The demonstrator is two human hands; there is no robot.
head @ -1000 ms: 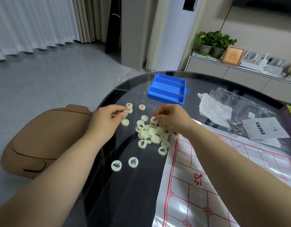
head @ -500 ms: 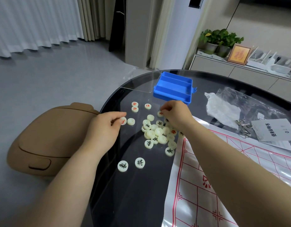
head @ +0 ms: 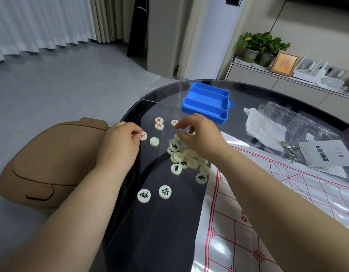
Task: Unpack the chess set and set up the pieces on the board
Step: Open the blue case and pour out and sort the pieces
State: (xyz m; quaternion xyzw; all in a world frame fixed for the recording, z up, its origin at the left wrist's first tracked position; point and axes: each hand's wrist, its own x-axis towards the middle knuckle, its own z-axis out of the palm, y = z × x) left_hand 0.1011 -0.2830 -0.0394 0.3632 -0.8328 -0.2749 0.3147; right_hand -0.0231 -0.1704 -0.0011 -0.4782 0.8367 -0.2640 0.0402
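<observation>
Cream round chess pieces lie in a pile (head: 186, 157) on the black glass table (head: 162, 232). Three red-marked pieces (head: 159, 123) sit apart behind the pile, and two black-marked pieces (head: 154, 193) lie nearer me. My left hand (head: 118, 143) pinches a red-marked piece (head: 143, 136) against the table's left edge. My right hand (head: 202, 134) hovers over the back of the pile, its curled fingers around a pale piece (head: 191, 131). The board (head: 271, 197), a white sheet with red lines, lies at the right. The empty blue box (head: 206, 103) stands behind.
A clear lid (head: 165, 93) lies left of the blue box. A crumpled plastic bag (head: 266, 126), a metal ring puzzle (head: 289, 151) and a printed leaflet (head: 324, 155) lie at the right. A tan stool (head: 48, 163) stands on the floor by the table's left edge.
My left hand has drawn a red-marked piece back toward the table's left edge. My right hand has risen from the pile's middle to its far side.
</observation>
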